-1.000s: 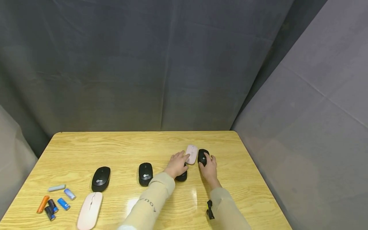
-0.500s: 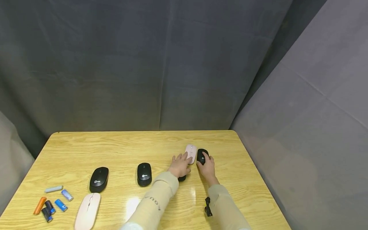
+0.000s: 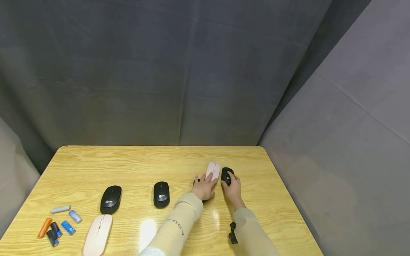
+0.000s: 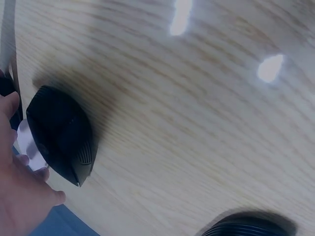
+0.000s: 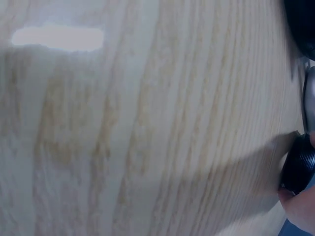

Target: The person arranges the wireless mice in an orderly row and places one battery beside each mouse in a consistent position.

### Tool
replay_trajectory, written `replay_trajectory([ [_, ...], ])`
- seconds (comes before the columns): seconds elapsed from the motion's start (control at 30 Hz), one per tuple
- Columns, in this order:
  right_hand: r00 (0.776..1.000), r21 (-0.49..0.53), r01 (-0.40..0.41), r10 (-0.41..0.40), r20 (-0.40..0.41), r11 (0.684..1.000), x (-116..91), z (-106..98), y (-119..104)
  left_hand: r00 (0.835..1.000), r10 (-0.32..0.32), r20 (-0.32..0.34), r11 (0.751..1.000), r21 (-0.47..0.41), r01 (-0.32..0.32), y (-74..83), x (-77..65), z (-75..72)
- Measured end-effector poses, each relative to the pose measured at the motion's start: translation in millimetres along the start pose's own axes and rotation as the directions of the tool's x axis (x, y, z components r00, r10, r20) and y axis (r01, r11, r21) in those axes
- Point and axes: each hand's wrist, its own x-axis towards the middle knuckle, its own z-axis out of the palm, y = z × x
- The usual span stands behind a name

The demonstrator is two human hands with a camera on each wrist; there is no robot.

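Observation:
My left hand [image 3: 204, 188] reaches over a black computer mouse [image 3: 205, 201], hiding most of it. Its fingers are spread, and their tips overlap the lower part of a small pink mouse [image 3: 213, 170]. In the left wrist view that black mouse [image 4: 61, 135] lies beside the hand [image 4: 22, 196], seen from its end. My right hand [image 3: 233, 190] grips another black mouse [image 3: 226, 175], just right of the pink one, with thumb and fingers at its sides. The right wrist view catches this mouse [image 5: 298, 164] and part of the hand [image 5: 301, 209] at its edge.
Two more black mice, one mid-table [image 3: 161, 195] and one farther left [image 3: 110, 200], lie on the wooden table [image 3: 128, 160]. A larger pink mouse [image 3: 98, 234] is at front left. Several batteries [image 3: 68, 227] lie left of it. A small black item [image 3: 232, 233] sits by the right sleeve.
My left hand has shifted slightly right and toward me, its fingers spreading near the small pink mouse; the black mouse's front end now shows left of it. The right hand stays on its mouse.

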Motion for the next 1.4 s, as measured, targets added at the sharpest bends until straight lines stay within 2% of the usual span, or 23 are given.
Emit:
replay_trajectory([
  [0.3,1.0,0.057,0.02,-0.019,-0.009,0.998,-12.6,-7.2,3.1,1.0,-0.014,0.001,1.0,0.011,0.014,1.5,3.9,0.6],
  [0.53,0.999,0.055,0.038,-0.038,-0.005,0.998,-19.0,-12.7,7.5,1.0,-0.02,0.013,1.0,0.017,0.019,2.8,8.1,1.4],
  [0.77,1.0,0.061,0.014,-0.015,0.008,0.998,-20.2,-15.4,10.9,0.999,-0.02,0.032,0.998,0.062,0.018,4.8,8.7,-3.4],
  [1.03,1.0,0.073,-0.001,0.0,0.013,0.997,-19.0,-16.7,13.7,0.998,-0.034,0.045,0.995,0.095,0.03,15.3,10.0,2.7],
  [1.4,1.0,0.058,-0.003,0.003,0.0,0.998,-16.0,-21.5,21.2,0.999,0.022,-0.037,0.992,0.126,-0.018,29.2,6.8,15.5],
])
